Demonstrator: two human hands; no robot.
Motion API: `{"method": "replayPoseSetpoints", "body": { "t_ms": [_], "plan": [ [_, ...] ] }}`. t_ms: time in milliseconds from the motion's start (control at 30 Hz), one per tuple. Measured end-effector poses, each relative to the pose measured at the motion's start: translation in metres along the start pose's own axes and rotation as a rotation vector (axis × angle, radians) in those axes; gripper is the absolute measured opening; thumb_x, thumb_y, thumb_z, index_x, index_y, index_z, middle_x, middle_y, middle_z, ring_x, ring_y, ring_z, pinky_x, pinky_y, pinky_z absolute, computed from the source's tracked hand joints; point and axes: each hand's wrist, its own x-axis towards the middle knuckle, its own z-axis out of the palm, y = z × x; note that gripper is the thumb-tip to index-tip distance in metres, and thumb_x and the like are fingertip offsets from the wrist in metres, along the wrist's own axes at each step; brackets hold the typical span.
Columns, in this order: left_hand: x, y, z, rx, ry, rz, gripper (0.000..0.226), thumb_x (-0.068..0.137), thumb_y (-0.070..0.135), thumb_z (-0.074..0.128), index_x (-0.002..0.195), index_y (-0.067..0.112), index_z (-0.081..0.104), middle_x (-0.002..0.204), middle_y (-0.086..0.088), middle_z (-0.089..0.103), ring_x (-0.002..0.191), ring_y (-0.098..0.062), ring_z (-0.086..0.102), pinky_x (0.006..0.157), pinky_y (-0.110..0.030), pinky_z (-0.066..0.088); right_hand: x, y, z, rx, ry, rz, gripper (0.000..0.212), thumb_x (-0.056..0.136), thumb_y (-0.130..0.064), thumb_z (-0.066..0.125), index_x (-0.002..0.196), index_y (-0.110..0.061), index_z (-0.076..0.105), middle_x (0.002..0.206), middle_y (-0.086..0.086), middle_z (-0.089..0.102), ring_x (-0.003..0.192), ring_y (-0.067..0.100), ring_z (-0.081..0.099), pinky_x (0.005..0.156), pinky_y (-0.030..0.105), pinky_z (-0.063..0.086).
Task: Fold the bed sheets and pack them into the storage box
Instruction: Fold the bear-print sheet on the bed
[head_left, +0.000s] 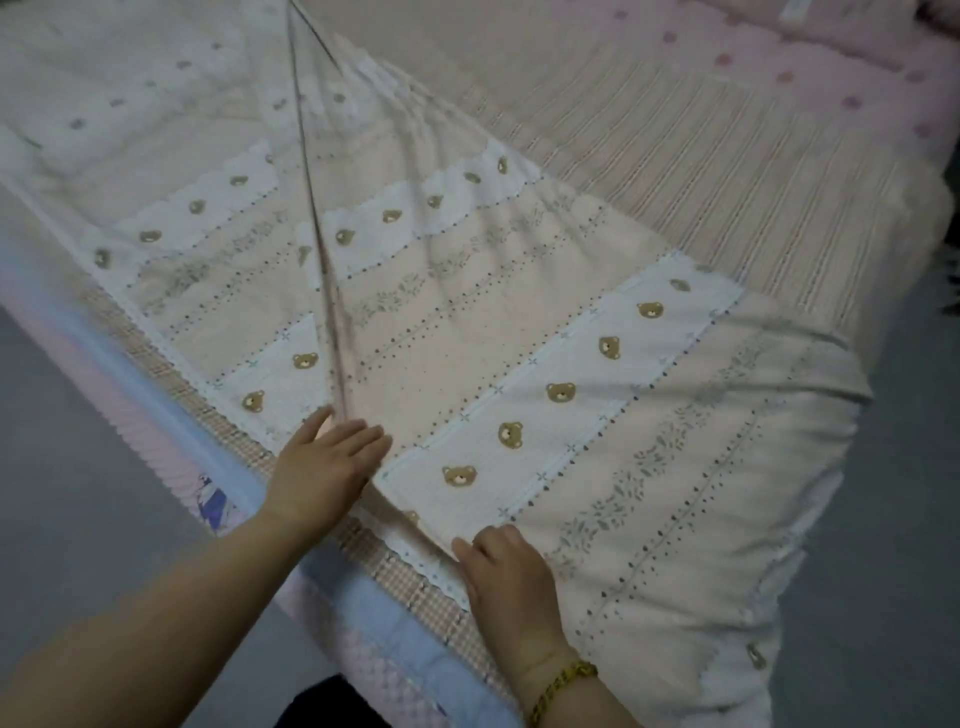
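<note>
A cream bed sheet (467, 332) printed with small bear heads, dotted lines and leaf stripes lies spread across the bed, with a scalloped white edge along its near side. My left hand (322, 465) lies flat on it with straight fingers, beside a fold line. My right hand (506, 577), with a gold bracelet on its wrist, rests on the sheet's near scalloped edge with its fingers curled down onto the cloth. No storage box is in view.
Under the sheet lies a striped beige mattress cover (701, 156). Pink dotted bedding (810, 67) is bunched at the far right. A checked mat and a blue and pink bed edge (218, 447) run along the near left side. Grey floor (67, 467) is at left.
</note>
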Motion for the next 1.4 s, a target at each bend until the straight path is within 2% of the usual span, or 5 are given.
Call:
{"method": "replayPoseSetpoints", "body": {
  "t_ms": [133,333,733,900,1400],
  "plan": [
    [0.003,0.003,0.035,-0.029,-0.132,0.030,0.040,0.032,0.009,0.089,0.069,0.016,0.076,0.071,-0.001,0.073,0.067,-0.018,0.072,0.102,-0.039,0.022,-0.002,0.000,0.024,-0.005,-0.278,0.167,0.045,0.014,-0.018,0.089,0.048,-0.020,0.061,0.059,-0.007,0.060,0.055,0.010,0.060,0.041,0.013,0.037],
    [0.034,-0.052,0.062,-0.075,-0.181,0.307,0.041,0.066,0.030,0.046,0.092,0.019,0.076,0.097,-0.002,0.073,0.086,-0.019,0.071,0.114,-0.034,-0.004,0.023,-0.029,0.068,-0.125,-0.052,0.323,0.053,0.063,-0.014,0.052,0.115,-0.013,0.047,0.115,0.011,0.065,0.113,0.026,0.047,0.106,0.031,0.024],
    [0.111,-0.187,0.079,-0.056,-0.104,0.449,0.051,0.030,0.024,0.088,0.078,0.013,0.077,0.078,-0.002,0.075,0.068,-0.017,0.072,0.068,-0.043,0.056,0.140,-0.078,0.120,-0.175,0.139,0.583,0.043,0.065,0.008,0.042,0.095,-0.001,0.072,0.102,0.012,0.071,0.109,0.021,0.045,0.114,0.026,0.006],
    [0.038,-0.215,0.067,-0.185,0.060,0.315,0.047,0.068,0.018,0.036,0.090,0.004,0.075,0.091,-0.010,0.074,0.080,-0.025,0.072,0.095,-0.032,0.037,0.132,-0.111,0.122,-0.206,0.170,0.424,0.065,0.097,-0.003,0.006,0.098,-0.004,0.071,0.105,0.011,0.070,0.103,0.026,0.064,0.109,0.031,0.019],
    [0.019,-0.241,0.099,-0.027,-0.028,0.306,0.044,0.067,0.024,0.039,0.089,0.012,0.076,0.092,-0.007,0.074,0.083,-0.023,0.072,0.114,-0.034,-0.005,0.142,-0.139,0.137,-0.234,-0.078,0.398,0.077,0.046,-0.009,0.075,0.115,-0.015,0.042,0.110,0.001,0.069,0.108,0.016,0.043,0.099,0.029,0.027]
  ]
}}
